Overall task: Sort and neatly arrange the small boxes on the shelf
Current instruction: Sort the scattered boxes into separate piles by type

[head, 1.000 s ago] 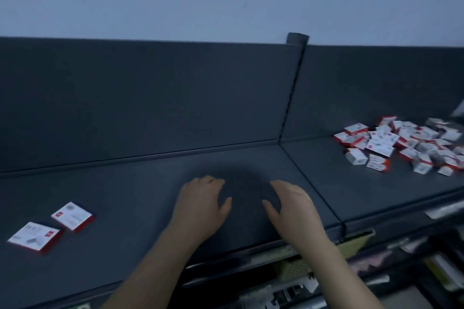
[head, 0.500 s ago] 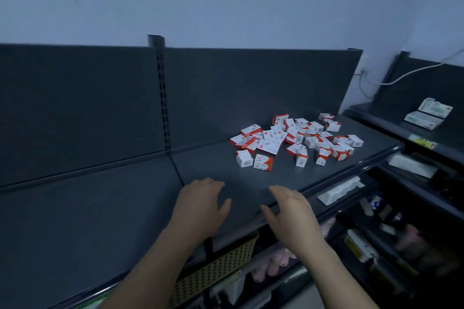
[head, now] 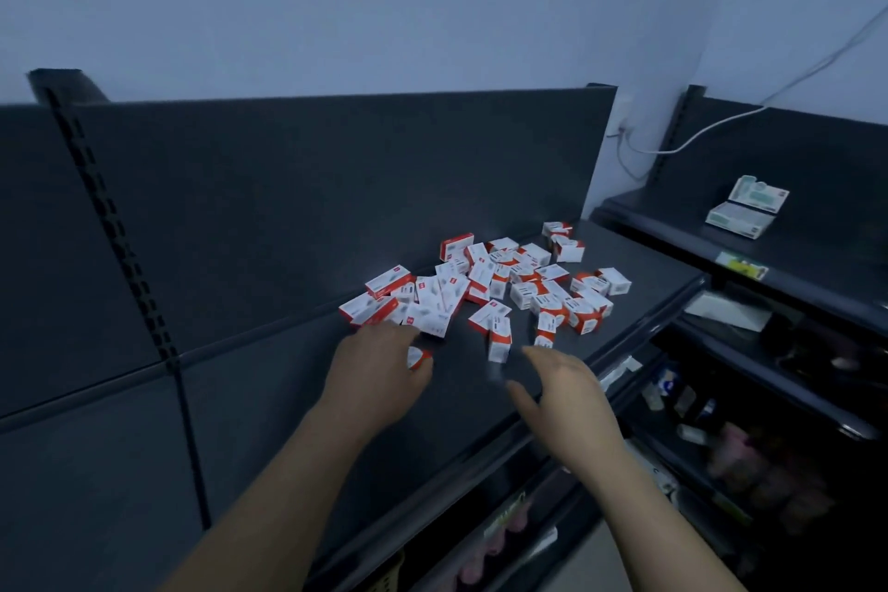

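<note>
Just beyond both hands, red-and-white small boxes (head: 485, 288) lie heaped on shelf (head: 269, 399); left hand (head: 377, 375) curled around one box (head: 417, 357), right hand (head: 564, 392) spread, empty.

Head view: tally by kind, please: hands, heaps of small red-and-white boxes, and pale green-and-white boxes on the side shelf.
Bare hands: 2, left hand and right hand.
Heaps of small red-and-white cardboard boxes: 1, too jumbled to count singly.
Pale green-and-white boxes on the dark side shelf: 2.
Total: 5.
</note>
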